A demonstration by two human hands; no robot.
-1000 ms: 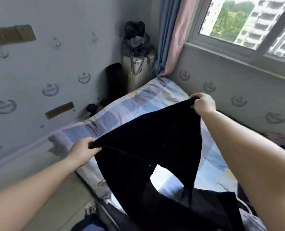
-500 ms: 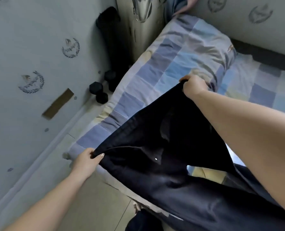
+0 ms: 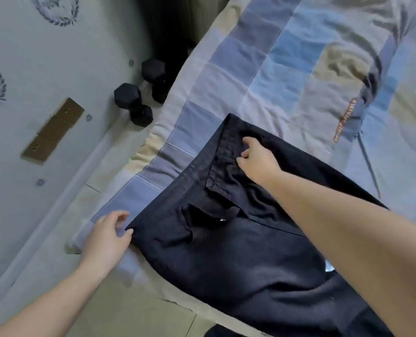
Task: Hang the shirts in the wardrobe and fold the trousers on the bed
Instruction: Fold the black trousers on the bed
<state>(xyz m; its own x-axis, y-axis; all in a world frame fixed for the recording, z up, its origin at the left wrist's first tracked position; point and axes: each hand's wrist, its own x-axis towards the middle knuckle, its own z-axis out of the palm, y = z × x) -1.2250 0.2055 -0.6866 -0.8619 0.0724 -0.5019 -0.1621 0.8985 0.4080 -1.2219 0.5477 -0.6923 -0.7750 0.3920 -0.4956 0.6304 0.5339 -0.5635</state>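
Black trousers (image 3: 226, 239) lie flat on the bed (image 3: 263, 69). Your left hand (image 3: 107, 237) rests loose-fingered beside their waistband corner; your right hand (image 3: 258, 159) touches the waistband, fingers relaxed.

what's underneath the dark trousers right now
The dark trousers lie on the checked bedspread, waistband end near the bed's edge. The right hand rests on the waistband. Whatever the cloth hides beneath it cannot be seen.
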